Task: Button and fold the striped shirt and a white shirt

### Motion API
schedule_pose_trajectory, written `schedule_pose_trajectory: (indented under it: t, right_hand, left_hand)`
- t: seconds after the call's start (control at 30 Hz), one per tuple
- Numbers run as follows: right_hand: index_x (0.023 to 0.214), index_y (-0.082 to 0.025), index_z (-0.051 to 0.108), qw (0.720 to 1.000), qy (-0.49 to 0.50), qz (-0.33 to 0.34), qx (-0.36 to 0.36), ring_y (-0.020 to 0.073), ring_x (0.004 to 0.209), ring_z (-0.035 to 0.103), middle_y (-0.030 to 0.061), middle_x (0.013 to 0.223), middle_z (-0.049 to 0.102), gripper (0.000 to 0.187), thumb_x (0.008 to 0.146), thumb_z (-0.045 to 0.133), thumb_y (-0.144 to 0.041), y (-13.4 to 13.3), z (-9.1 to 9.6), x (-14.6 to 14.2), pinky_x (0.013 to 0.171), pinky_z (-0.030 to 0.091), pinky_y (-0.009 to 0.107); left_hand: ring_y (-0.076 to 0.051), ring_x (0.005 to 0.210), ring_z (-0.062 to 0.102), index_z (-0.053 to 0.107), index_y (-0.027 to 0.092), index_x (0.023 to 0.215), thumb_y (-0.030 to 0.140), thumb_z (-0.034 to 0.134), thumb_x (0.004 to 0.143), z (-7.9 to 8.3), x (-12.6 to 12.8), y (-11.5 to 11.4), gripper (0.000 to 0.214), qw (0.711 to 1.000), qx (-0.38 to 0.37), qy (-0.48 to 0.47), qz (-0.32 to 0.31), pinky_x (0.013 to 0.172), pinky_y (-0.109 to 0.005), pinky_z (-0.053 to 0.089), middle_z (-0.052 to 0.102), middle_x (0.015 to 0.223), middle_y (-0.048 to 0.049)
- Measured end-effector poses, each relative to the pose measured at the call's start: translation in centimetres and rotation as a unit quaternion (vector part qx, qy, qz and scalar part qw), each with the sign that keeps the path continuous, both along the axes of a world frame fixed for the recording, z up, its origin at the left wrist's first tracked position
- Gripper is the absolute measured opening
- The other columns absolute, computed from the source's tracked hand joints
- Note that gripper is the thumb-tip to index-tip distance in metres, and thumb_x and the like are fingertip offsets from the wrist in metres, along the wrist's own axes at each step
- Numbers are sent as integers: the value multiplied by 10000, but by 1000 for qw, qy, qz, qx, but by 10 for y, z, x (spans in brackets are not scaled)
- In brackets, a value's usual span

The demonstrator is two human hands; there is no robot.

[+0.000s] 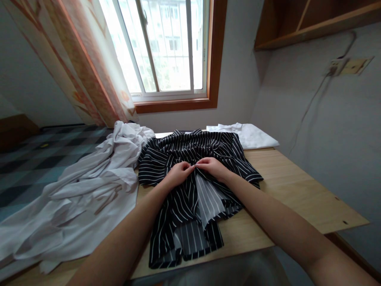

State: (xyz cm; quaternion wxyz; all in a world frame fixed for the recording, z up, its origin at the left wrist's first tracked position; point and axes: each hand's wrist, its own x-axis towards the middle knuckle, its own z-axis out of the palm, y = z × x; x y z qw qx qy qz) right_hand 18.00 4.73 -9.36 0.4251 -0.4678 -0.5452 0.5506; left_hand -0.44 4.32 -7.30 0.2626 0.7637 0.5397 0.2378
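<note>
Nearest, the pale wooden surface point(300, 192) ends in a straight front edge, and the hem of a black shirt point(190, 149) with white stripes reaches almost to it. The shirt lies mid-surface, thin and softly rumpled, its greyer underside showing where the front parts. At its middle, the left hand point(179, 174) and right hand point(213, 167) nearly meet, fingers pinched closed on a bit of the fabric. Right of the sleeve, smooth bare board runs out to a corner, giving room; on the left, crumpled white cloth point(98, 190) crowds close, alongside the checked bed point(62, 149). Behind the shirt, a flat folded white garment point(247, 136) sits near the far edge, below the window point(166, 47).
</note>
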Motion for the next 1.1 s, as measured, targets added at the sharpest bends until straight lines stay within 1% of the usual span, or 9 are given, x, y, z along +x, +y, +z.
schedule_pose_trajectory:
  t: [0.2,0.33,0.6,0.7,0.77,0.83,0.9,1.0,1.1]
  right_hand:
    - [793,-130,731,997,7,57,-44,101,608,591,17,710,688,82,718,762,-125,-1,3,5,583,501,211]
    - [823,-135,739,998,-6,48,-40,92,565,566,6,666,677,94,737,730,-99,0,2,6,538,470,196]
    - [833,-146,727,998,0,23,-56,98,614,590,10,725,689,99,760,717,-81,-1,4,4,596,490,212]
    - [851,-150,718,999,0,15,-50,104,630,593,12,752,691,101,770,704,-92,-2,5,2,622,498,226]
    - [866,-151,711,999,-4,9,-36,111,652,600,17,777,695,107,775,691,-99,-3,6,-1,647,505,239]
    - [868,-148,705,1000,-24,-1,-7,119,676,606,18,787,696,108,773,680,-102,-6,6,-5,675,507,251]
    - [854,-143,702,998,-52,-18,31,128,717,618,20,799,700,99,772,665,-100,-8,5,-9,722,509,265]
    - [838,-135,708,992,-83,-50,76,150,796,643,38,831,713,102,770,645,-93,-11,5,-14,798,508,290]
    - [836,-131,720,990,-97,-61,88,170,820,656,56,847,722,108,763,649,-94,-13,5,-15,814,508,310]
  left_hand:
    - [-187,702,557,631,191,719,504,554,785,2,-2,-1,329,1000,-14,1,-12,653,-297,418,646,708,-18]
    - [-195,729,583,655,183,750,475,551,786,4,-3,-1,312,999,-29,-9,-28,685,-304,439,669,747,-24]
    - [-189,731,598,665,190,788,413,573,799,5,-4,-1,242,999,-29,23,-27,679,-296,446,679,764,-23]
    - [-200,763,604,637,190,779,369,554,821,5,-2,-4,201,997,5,67,-29,712,-310,463,672,796,-41]
    - [-220,830,608,610,190,749,310,553,817,4,1,-7,149,991,61,112,-29,782,-333,471,662,824,-62]
    - [-242,899,603,591,191,734,270,552,807,4,3,-9,115,982,117,142,-32,851,-357,464,650,847,-79]
    - [-245,907,602,588,192,733,268,547,803,3,3,-8,111,981,131,137,-37,861,-362,462,647,849,-78]
    - [-218,797,606,612,191,737,335,551,797,2,0,-3,168,993,75,82,-34,767,-338,466,654,803,-54]
    - [-202,724,596,664,179,767,438,582,768,0,-6,4,272,999,6,14,-28,692,-322,449,673,767,-40]
